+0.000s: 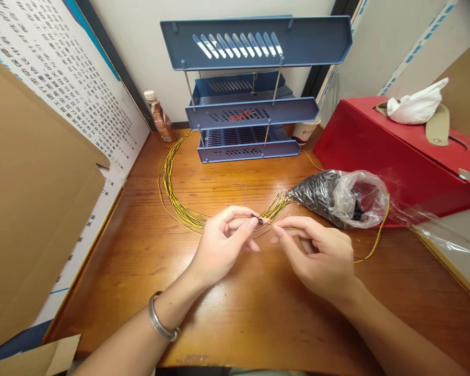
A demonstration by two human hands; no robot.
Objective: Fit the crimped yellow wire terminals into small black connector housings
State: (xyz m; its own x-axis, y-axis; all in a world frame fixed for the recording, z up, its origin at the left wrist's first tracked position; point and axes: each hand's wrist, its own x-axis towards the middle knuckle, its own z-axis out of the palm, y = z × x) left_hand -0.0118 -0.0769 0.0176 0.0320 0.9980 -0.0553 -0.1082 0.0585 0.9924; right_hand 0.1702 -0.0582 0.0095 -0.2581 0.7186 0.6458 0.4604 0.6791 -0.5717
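Between the thumb and fingers of my left hand (227, 235) is a small black piece (260, 221), too small to name for certain. My right hand (317, 250) pinches a thin yellow wire (293, 228), whose end points at the black piece; whether the two touch I cannot tell. The wire runs back under my right hand and shows again as a yellow loop (376, 243) beyond it. Just behind my hands lies a coiled bundle of yellow and black wires (172, 193). A clear plastic bag (317, 196) full of small black pieces lies open to the right.
A blue three-tier tray rack (254, 44) stands at the back of the wooden table (219, 324). Left of it is a brown bottle (161, 120); a paper cup (305, 130) stands at its right. A red box (376, 136) with tissue fills the right. Cardboard (35, 198) borders the left.
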